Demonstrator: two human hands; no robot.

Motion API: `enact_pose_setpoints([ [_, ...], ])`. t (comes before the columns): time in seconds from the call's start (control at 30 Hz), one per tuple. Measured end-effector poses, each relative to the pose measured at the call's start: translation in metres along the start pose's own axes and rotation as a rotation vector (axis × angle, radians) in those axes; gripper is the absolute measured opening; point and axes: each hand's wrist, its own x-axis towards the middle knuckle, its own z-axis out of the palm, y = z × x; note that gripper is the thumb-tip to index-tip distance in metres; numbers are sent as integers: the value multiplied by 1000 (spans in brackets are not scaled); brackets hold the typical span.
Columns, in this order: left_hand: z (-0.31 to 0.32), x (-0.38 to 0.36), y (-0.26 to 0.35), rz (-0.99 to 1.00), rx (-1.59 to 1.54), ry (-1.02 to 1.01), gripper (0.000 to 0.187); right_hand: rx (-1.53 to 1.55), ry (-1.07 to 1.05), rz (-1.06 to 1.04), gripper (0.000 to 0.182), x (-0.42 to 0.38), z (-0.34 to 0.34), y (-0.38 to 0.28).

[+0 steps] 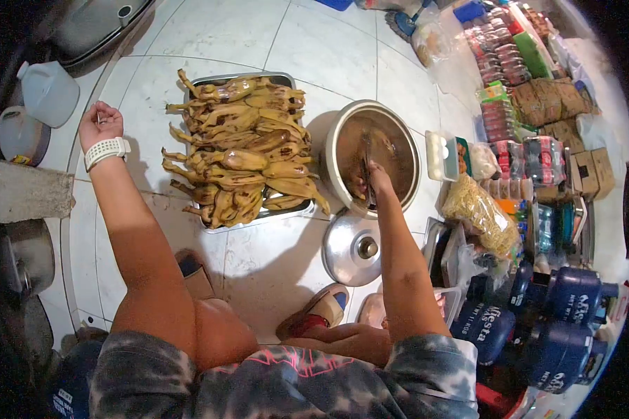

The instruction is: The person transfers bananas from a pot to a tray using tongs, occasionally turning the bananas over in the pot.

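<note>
My right hand grips dark tongs that reach down into a large round pot. Brown liquid fills the pot, with a few dark-spotted pieces partly under the surface. To its left, yellow-brown bananas with stems lie in rows, heaped on a metal tray. My left hand, with a white watch on the wrist, is raised left of the tray, away from the bananas. Its fingers are loosely curled, and nothing held in them can be made out. A silver lid lies on the floor below the pot.
White tiles make up the floor. Plastic jugs and a concrete block line the left side. On the right are eggs, a bag of noodles, packed bottles and blue gas cylinders.
</note>
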Motion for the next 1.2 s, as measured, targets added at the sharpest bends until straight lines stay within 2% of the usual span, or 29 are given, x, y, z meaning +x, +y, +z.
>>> enact_pose_setpoints([
  [0.03,1,-2,3,4,-4,3,5,-22,50,18,25,6,-4,8],
  [0.1,1,-4,6,8,-11,13,5,-245,120,-180,27,31,-28,35],
  [0.13,0,-3,8,16,-7,8,4,-356,156,-281,28,19,-20,30],
  [0.17,-1,-2,10,22,-4,4,4,-279,107,-175,31,0,-22,22],
  [0.23,-2,-1,10,27,-6,6,4,-276,129,-239,32,-53,-6,-5],
  [0.37,-1,5,2,24,7,8,5,-380,77,-484,32,-78,-27,-6],
  [0.47,-3,7,-8,-20,-7,-32,6,-311,56,-374,27,-114,-21,-29],
  [0.6,6,2,-26,-20,29,-17,6,-503,107,-412,28,-120,-29,-33],
  [0.63,9,-2,-30,-18,24,-24,5,-735,224,-597,30,-117,-28,-31],
  [0.67,10,-6,-34,-15,18,-30,5,-838,287,-512,32,-119,-31,-33],
  [0.77,18,-19,-40,21,30,52,2,-908,288,-643,31,-132,-23,-48],
  [0.87,13,-9,-35,21,29,64,1,-1077,124,-878,31,-145,-8,-76],
  [0.97,7,-4,-29,-25,7,10,2,-1256,62,-901,30,-148,19,-100],
  [1.07,10,-4,-31,15,-34,76,4,-1469,28,-1043,29,-128,40,-115],
  [1.2,13,-13,-35,14,-28,67,4,-1619,-46,-1082,23,-116,90,-135],
])
